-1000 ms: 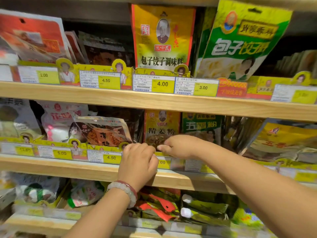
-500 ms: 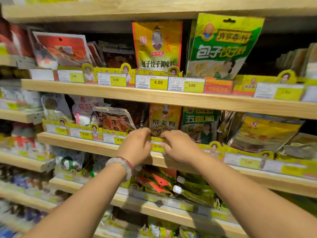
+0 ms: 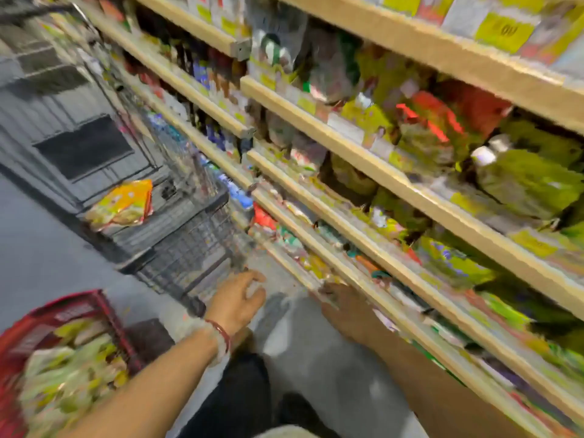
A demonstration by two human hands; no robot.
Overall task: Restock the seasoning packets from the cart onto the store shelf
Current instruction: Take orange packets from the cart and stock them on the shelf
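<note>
The view is blurred by motion and tilted. My left hand [image 3: 237, 298], with a bead bracelet at the wrist, hangs low over the floor with fingers apart and nothing in it. My right hand [image 3: 344, 308] is beside a low wooden shelf edge [image 3: 395, 267], palm down, holding nothing I can make out. A red basket [image 3: 38, 317] at the lower left holds several green and yellow seasoning packets [image 3: 66, 371]. A grey wire cart [image 3: 189, 248] stands ahead along the shelves, with an orange-yellow packet [image 3: 121, 205] lying on it. The store shelves at the right carry several green, yellow and red packets [image 3: 521, 175].
Wooden shelves with yellow price tags [image 3: 502, 33] run diagonally along the right side. Grey floor [image 3: 41, 254] lies on the left between the basket and the cart. My dark trouser leg and shoe [image 3: 243, 399] show at the bottom centre.
My view has swung down and to the left, from the shelf to the floor, cart and basket. Both hands have left the price-tag rail and dropped low.
</note>
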